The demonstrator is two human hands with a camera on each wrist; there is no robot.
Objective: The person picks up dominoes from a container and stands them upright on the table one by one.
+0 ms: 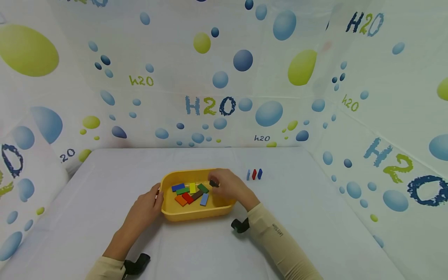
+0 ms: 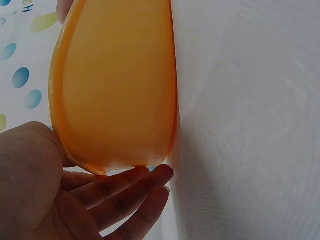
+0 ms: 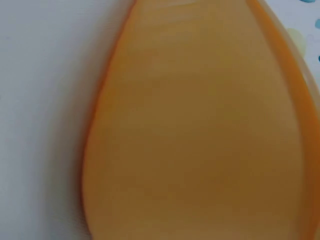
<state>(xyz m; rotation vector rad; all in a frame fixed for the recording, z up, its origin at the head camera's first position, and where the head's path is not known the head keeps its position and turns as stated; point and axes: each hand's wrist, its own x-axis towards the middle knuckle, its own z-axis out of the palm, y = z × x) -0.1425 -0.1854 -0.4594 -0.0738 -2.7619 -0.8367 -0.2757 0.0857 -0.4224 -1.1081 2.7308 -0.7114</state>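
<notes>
A yellow plastic tray stands on the table with several small flat coloured blocks in it, among them a yellow block, an orange block and a light blue block. My left hand rests against the tray's left end, its nearly straight fingers touching the outer wall. Over the tray's right side my right hand pinches a dark block between thumb and fingers. The right wrist view is filled by the tray's outer wall; the right hand is out of sight there.
Behind and right of the tray, a light blue block, a red block and a dark blue block stand upright in a row. A white cloth covers the table. Patterned curtain walls rise behind and at both sides.
</notes>
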